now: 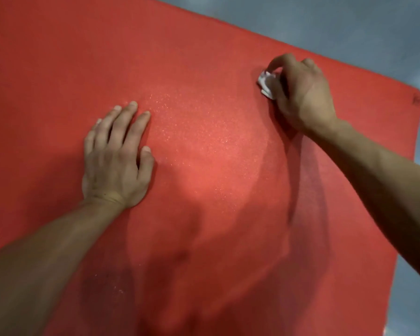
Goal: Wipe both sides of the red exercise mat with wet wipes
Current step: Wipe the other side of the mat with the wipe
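Head view — red mat (204, 154) flat on grey floor (349, 25); left hand (115, 161) spread, pinning it. Right hand (301, 93) grip bunches wet wipe (266, 84) near far edge — mid-wipe; next stroke likely needs steady pressure.

I can't tell what room I'm in; only a grey mottled floor (349, 25) shows around my red mat (204, 141).

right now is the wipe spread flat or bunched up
Bunched up: the wet wipe is a crumpled wad pinched in the right hand.

Left hand (117, 163), right hand (303, 93) bare; forearms unsleeved
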Action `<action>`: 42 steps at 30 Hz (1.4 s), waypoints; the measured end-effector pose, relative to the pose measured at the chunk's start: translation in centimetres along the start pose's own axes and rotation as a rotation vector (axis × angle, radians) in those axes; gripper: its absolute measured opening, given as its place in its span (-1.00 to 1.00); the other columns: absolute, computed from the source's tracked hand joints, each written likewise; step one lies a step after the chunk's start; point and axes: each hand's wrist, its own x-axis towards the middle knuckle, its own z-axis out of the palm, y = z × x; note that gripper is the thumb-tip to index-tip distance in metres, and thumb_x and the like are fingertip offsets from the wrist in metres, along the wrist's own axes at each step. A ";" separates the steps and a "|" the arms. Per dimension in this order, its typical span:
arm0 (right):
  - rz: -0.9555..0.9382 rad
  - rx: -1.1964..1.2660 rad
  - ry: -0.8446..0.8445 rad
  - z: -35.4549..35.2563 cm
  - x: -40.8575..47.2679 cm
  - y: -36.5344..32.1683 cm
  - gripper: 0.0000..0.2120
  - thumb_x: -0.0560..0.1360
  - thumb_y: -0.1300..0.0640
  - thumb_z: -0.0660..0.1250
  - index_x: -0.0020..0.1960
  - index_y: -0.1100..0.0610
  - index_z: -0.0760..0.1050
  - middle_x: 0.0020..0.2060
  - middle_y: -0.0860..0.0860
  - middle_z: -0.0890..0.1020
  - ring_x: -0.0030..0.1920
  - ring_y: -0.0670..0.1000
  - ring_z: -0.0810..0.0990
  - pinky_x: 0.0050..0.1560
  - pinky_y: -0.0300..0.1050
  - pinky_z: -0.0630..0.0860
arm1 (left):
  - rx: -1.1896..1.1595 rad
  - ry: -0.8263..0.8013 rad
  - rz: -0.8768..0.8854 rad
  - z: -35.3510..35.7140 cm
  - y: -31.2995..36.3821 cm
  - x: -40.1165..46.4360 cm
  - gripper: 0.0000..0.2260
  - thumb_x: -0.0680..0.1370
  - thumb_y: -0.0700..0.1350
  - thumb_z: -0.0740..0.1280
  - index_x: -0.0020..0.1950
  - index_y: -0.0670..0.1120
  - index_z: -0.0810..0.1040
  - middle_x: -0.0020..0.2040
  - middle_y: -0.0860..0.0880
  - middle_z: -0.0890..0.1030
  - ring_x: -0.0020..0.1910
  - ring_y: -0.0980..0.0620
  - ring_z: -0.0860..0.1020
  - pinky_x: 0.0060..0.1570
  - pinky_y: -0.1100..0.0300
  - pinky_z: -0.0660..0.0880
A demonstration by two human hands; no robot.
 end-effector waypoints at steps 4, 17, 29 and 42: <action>-0.145 0.139 -0.113 0.7 -5.3 -4.5 -0.86 0.67 0.08 0.22 0.02 0.12 0.50 -0.16 0.13 0.58 -0.12 0.23 0.48 -0.12 0.11 0.36 | -0.003 -0.002 -0.001 0.0 -0.1 0.1 -0.45 0.58 -0.02 0.18 0.59 -0.04 0.35 0.62 -0.07 0.30 0.60 -0.14 0.23 0.55 -0.13 0.12; -0.382 0.221 -0.252 0.2 -9.4 -8.3 -0.92 0.62 0.17 0.31 -0.04 0.09 0.56 -0.22 0.04 0.58 -0.18 0.16 0.47 -0.12 0.06 0.40 | -0.006 -0.011 -0.001 -0.1 -0.1 0.2 -0.45 0.58 -0.01 0.18 0.59 -0.03 0.34 0.63 -0.05 0.29 0.60 -0.12 0.22 0.56 -0.13 0.12; -0.512 0.177 -0.269 0.6 -12.3 -10.4 -0.68 0.73 -0.01 0.10 -0.01 0.05 0.58 -0.21 0.01 0.54 -0.16 0.12 0.48 -0.12 0.06 0.39 | -0.002 -0.014 0.003 -0.1 -0.2 0.1 -0.46 0.59 -0.01 0.18 0.59 -0.04 0.33 0.63 -0.06 0.28 0.60 -0.13 0.22 0.55 -0.13 0.11; -0.655 0.134 -0.329 -1.2 -14.8 -7.1 -0.87 0.70 0.05 0.25 0.02 0.03 0.53 -0.20 -0.01 0.53 -0.18 0.07 0.45 -0.15 0.01 0.40 | 0.001 -0.020 -0.003 -0.2 0.0 0.2 -0.45 0.58 -0.02 0.18 0.59 -0.05 0.33 0.62 -0.07 0.29 0.59 -0.14 0.22 0.51 -0.19 0.17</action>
